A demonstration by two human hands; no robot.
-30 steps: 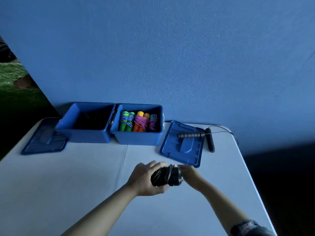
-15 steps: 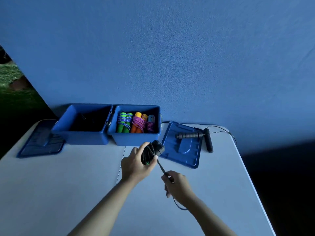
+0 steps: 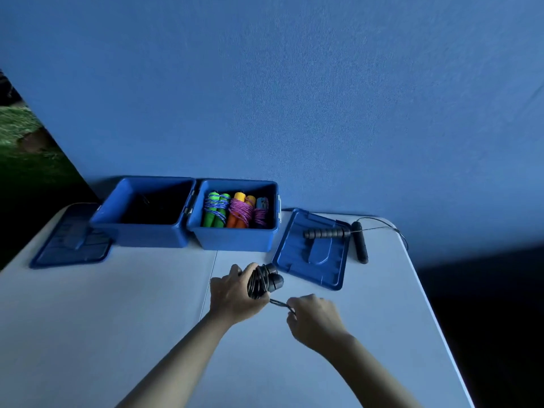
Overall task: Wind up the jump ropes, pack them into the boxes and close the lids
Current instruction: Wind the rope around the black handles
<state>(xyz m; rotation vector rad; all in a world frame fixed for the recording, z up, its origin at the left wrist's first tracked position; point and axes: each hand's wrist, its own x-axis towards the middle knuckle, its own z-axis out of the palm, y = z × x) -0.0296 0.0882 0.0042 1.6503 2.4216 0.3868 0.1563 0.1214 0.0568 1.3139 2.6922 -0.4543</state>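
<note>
A black jump rope [image 3: 264,281], its cord wound around its two handles, is grasped in the person's left hand [image 3: 235,293], fingers curled around the bundle above a white table [image 3: 88,319]. A short loose end of cord [image 3: 279,303] runs from the bundle's underside to the right hand [image 3: 315,320], just right of and nearer than the bundle, which pinches that end in its curled fingers.

Beyond the held bundle and slightly to its right lies a blue lid [image 3: 312,260], flat on the table. A second black jump rope [image 3: 338,234], unwound, rests partly on that lid's far edge, one handle on the lid and one on the table beside it.

Straight beyond the grip stands an open blue box [image 3: 235,238] holding wound ropes with green, orange and blue handles. Touching its left side is another open blue box [image 3: 141,231], its inside too dark to make out. Farther left lies a second blue lid [image 3: 70,245]. A blue wall [image 3: 294,98] stands behind.
</note>
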